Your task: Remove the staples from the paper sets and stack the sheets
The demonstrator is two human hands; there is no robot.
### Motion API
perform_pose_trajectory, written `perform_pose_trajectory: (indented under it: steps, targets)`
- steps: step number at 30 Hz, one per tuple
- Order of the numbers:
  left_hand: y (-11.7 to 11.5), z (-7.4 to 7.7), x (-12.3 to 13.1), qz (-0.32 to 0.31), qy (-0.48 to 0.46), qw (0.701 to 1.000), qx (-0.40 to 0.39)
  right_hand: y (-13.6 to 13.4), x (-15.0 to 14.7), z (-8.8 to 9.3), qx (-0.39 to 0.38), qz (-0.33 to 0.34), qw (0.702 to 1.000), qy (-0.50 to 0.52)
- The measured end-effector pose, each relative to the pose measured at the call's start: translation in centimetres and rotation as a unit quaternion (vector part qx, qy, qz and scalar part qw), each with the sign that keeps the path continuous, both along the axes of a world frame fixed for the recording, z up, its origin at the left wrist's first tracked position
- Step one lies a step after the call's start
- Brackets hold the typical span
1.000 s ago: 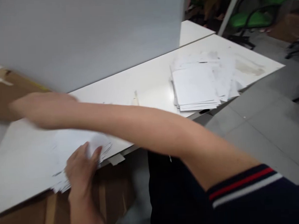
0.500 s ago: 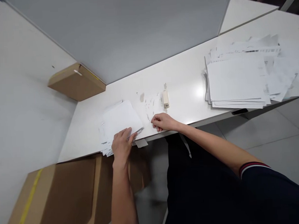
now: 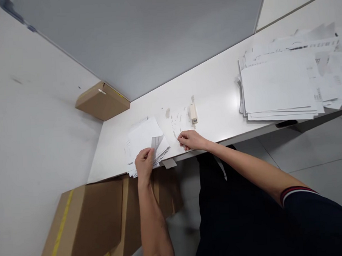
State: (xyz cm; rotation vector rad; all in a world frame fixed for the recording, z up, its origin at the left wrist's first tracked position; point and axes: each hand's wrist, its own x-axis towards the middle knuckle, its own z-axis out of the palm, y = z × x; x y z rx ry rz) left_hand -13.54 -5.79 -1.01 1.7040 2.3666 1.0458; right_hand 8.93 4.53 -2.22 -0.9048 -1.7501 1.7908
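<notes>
On the left part of the white desk lies a stack of paper sheets (image 3: pixel 143 133), some jutting past the front edge. My left hand (image 3: pixel 144 161) pinches the near corner of the top sheet, lifting it so that its printed underside (image 3: pixel 157 140) shows. To the right of this stack, my right hand (image 3: pixel 192 140) rests by the desk's front edge, fingers curled closed. Whatever it holds, if anything, is hidden. Just beyond it sits a small cream block-shaped object with a metal end (image 3: pixel 193 112).
A larger, untidy paper pile (image 3: pixel 277 85) covers the desk's right side. A flat cardboard box (image 3: pixel 103 102) stands in the back left corner, against the grey panel (image 3: pixel 155 38). Large cardboard boxes (image 3: pixel 92 218) stand below the desk on the left.
My left hand, flat on the stack before, now has the top sheet's corner pinched and raised. My right hand keeps its curled pose. The view has shifted slightly.
</notes>
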Motion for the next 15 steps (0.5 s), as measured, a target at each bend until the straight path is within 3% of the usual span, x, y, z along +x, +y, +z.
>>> perform_pose_trajectory:
  steps: [2, 4, 6, 8, 10, 15]
  targets:
    - [-0.4, 0.2, 2.4, -0.002, 0.076, 0.994, 0.079, 0.1, 0.2, 0.6, -0.086, 0.001, 0.996, 0.027]
    - [-0.9, 0.3, 5.7, -0.08, 0.152, 0.98, 0.104, 0.3, 0.5, 1.3, -0.192, 0.012, 0.979, 0.063]
    - [-1.4, 0.2, 8.7, -0.141, 0.213, 0.961, 0.1, 0.3, 1.0, 1.9, -0.232, 0.011, 0.97, 0.075]
    - [-1.8, -0.1, 10.6, -0.192, 0.23, 0.95, 0.093, 0.3, 1.9, 2.2, -0.185, -0.015, 0.982, 0.035]
    - [-1.9, -0.3, 10.9, -0.191, 0.205, 0.955, 0.097, 0.3, 3.1, 2.2, -0.11, -0.049, 0.992, -0.035]
    - [-0.6, -0.6, 7.7, -0.036, 0.199, 0.978, 0.049, 0.3, 6.2, 1.8, -0.005, -0.063, 0.99, -0.123]
